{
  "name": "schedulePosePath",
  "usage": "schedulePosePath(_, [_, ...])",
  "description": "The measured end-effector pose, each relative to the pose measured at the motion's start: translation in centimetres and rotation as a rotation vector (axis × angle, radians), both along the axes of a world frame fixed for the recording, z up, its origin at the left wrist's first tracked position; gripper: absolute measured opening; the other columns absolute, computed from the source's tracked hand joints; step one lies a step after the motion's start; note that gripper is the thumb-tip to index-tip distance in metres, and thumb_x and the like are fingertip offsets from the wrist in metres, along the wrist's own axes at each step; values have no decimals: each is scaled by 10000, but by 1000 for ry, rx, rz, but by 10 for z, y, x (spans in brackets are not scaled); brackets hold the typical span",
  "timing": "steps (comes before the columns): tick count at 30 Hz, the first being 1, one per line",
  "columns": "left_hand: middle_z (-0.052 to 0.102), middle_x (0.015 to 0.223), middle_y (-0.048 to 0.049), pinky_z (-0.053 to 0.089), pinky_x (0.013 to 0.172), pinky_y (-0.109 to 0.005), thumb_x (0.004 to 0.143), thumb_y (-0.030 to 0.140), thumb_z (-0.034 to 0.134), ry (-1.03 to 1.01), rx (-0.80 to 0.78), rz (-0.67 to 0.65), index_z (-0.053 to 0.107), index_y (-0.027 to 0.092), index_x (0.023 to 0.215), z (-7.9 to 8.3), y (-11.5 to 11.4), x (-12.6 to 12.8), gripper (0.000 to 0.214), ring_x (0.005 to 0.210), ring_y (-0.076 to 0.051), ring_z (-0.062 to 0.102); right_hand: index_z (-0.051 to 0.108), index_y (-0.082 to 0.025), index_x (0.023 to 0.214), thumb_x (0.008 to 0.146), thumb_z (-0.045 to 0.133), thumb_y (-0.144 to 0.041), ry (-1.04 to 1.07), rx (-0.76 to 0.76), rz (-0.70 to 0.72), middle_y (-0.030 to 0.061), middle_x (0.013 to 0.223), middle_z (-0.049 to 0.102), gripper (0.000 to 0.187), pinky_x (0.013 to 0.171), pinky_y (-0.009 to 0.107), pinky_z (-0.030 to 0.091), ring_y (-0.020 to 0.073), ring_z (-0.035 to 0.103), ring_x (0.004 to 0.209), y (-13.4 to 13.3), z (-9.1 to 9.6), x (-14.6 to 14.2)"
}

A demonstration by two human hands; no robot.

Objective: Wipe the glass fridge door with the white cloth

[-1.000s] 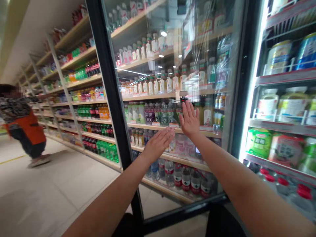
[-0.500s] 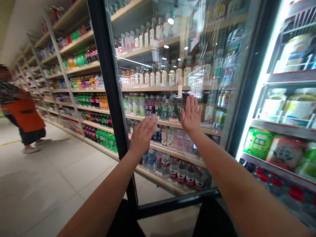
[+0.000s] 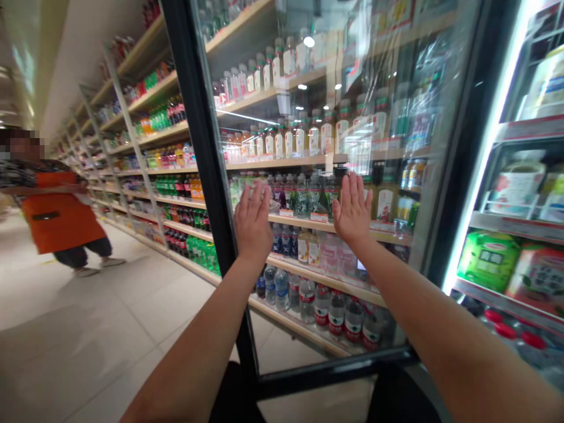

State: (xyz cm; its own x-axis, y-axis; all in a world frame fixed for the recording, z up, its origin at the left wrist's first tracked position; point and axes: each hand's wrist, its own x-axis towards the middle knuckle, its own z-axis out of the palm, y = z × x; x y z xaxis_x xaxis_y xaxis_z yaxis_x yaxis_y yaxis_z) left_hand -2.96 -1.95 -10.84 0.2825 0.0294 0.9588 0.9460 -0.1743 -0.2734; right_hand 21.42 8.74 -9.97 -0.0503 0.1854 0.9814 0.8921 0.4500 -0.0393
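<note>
Currently: person in orange apron (image 3: 59, 214) far left in aisle, drink shelves (image 3: 167, 176) behind. Left hand (image 3: 253, 220) flat, fingers spread, on glass door (image 3: 317, 88) near black frame (image 3: 207, 176); right hand (image 3: 352, 208) same, mid-pane. Nothing gripped. Door probably heavy, stiff, slick, breakable; push near frame edge. Handle not visible; fridge shelves (image 3: 520, 223) at right cut off, blurred.

Door frame (image 3: 207, 194): black.
Door glass (image 3: 352, 88): clear, with pale reflections.
Apron (image 3: 61, 214) on person in aisle: orange.
That person's sleeve (image 3: 13, 173): dark with a light pattern.
Floor (image 3: 88, 329): pale grey tiles.
Shelves (image 3: 167, 132): light wood tone.
Cooler shelf packs (image 3: 487, 261): green.
Bottle caps (image 3: 506, 329) low in cooler: red.
</note>
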Motion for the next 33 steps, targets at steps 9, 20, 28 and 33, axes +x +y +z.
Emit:
schedulePosePath(9, [549,1552,-61,395,1270,-394,1103,59,383,311,-107,-93,374,240,1643,-45,-7,5,569,1538,-196,373,260,-130,1683,1104,122,-475,-6,13,-30,120,1733,221,688,1319,559,129,248,141,1634,1,0,1])
schedulePosePath(20, [614,1490,6,441,1221,-315,1116,83,407,387,-101,-134,483,285,1571,-48,-3,26,504,1458,-162,494,227,-140,1694,1106,146,-464,-11,-19,-24,126,1737,202,677,1319,575,131,262,122,1637,-1,0,2])
schedulePosePath(28, [455,1621,-110,359,1272,-511,1103,47,374,168,-41,-100,384,198,1632,-29,16,35,550,1576,-270,290,242,-155,1690,1101,120,-488,8,20,-1,118,1736,211,688,1320,572,141,258,143,1634,2,-1,2])
schedulePosePath(33, [530,1569,-28,407,1254,-347,1127,77,390,375,-134,-130,370,255,1645,-68,5,40,549,1489,-180,455,254,-149,1685,1109,80,-524,5,70,-4,131,1722,251,709,1313,575,160,254,184,1626,3,-2,3])
